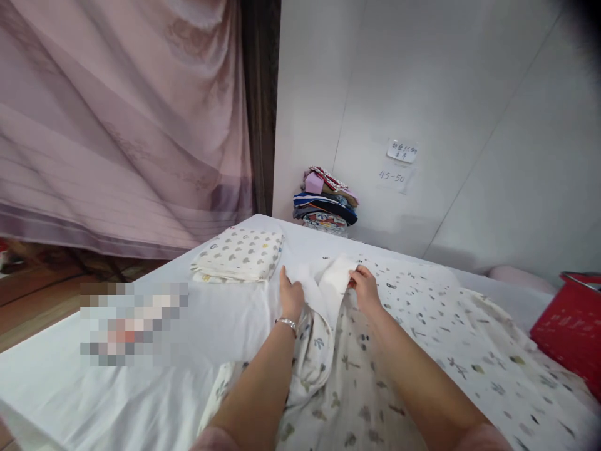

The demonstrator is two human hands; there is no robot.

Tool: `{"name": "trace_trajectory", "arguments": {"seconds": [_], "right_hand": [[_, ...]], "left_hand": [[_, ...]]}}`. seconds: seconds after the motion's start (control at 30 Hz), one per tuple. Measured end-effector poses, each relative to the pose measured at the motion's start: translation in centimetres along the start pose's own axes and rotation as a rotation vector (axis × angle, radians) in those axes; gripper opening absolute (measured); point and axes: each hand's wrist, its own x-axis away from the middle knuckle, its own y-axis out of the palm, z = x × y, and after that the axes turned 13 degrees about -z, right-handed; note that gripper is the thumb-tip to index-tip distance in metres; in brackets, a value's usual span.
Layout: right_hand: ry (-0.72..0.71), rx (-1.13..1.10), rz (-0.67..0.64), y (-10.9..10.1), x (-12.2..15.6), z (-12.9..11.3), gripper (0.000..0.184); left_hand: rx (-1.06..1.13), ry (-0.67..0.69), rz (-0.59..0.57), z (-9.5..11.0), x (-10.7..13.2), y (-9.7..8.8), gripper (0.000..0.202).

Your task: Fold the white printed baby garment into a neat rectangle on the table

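A white cloth printed with small grey and green plant-like figures [361, 382] lies spread and partly folded over a white-covered table. My right hand [366, 289] pinches the edge of a turned-back white flap [335, 279] of this cloth between thumb and fingers. Left of the flap, my left hand [292, 297] rests on white fabric, its index finger stretched out; its other fingers are partly hidden. Below its wrist, which bears a metal band [287, 323], a rounded fold [314, 354] of the printed cloth curls over.
A folded cloth with grey motifs [239, 254] lies at the table's far left. Behind it stands a stack of folded fabrics [326, 200] against the white wall [422, 69]. A red container [566, 326] is at right, a pink curtain [126, 125] at left. One table patch is pixelated.
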Motion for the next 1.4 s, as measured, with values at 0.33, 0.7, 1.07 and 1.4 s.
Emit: {"name": "trace_trajectory", "arguments": {"seconds": [0.33, 0.7, 1.07, 1.4], "right_hand": [[-0.044, 0.623, -0.297, 2.6, 3.8, 0.6, 0.046], [0.017, 0.561, -0.268, 2.7, 6.1, 3.4, 0.050], [-0.111, 1.159, -0.318, 1.8, 6.3, 3.1, 0.037], [-0.301, 1.233, -0.445, 2.0, 6.0, 0.8, 0.026]], "left_hand": [[0.058, 0.221, -0.431, 1.1, 3.9, 2.7, 0.077], [0.113, 0.078, -0.300, 1.8, 3.4, 2.2, 0.040], [-0.052, 0.340, -0.414, 2.3, 5.0, 2.5, 0.050], [-0.085, 0.371, -0.410, 2.7, 5.5, 2.5, 0.046]]}}
